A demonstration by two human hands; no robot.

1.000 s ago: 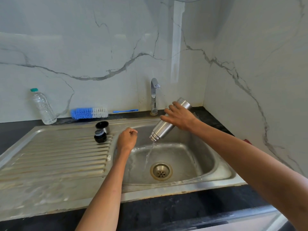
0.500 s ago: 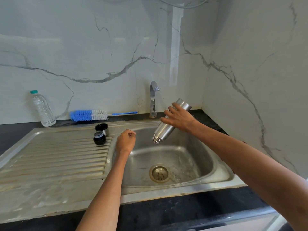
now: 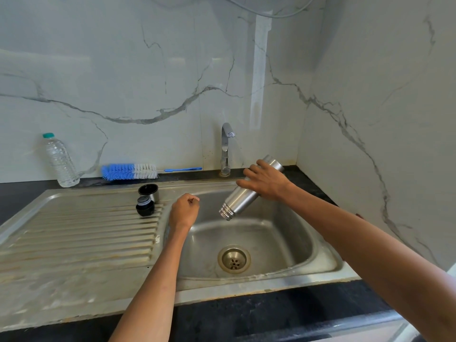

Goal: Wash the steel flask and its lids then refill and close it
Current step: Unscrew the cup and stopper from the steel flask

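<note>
I have the flask (image 3: 246, 191) in my right hand (image 3: 265, 182), fingers wrapped over its upper body, mouth tipped down and left over the sink (image 3: 283, 243) basin, above and a little behind the drain (image 3: 234, 259). No water shows running from its mouth, so I judge it drained and ready for the next rinse or scrub. My left hand (image 3: 184, 211) hangs over the basin's left rim, curled into a loose fist with nothing in it. The two lids sit on the drainboard (image 3: 74, 233) just left of that fist: the steel cap (image 3: 148, 192) behind, the black stopper (image 3: 145, 206) touching its front. The brush (image 3: 130, 171) lies along the back counter, the tap (image 3: 226, 149) stands behind the basin, and a plastic bottle (image 3: 60, 161) is well off to the left. The flask looks rigid and, empty, fairly light, but wet polished steel will likely be slick, so I would keep my grip around the mid-body where my palm gets full contact, rather than near the threaded neck, and support the base with my left hand once it fills and gains weight. It may dent if dropped in the basin.
</note>
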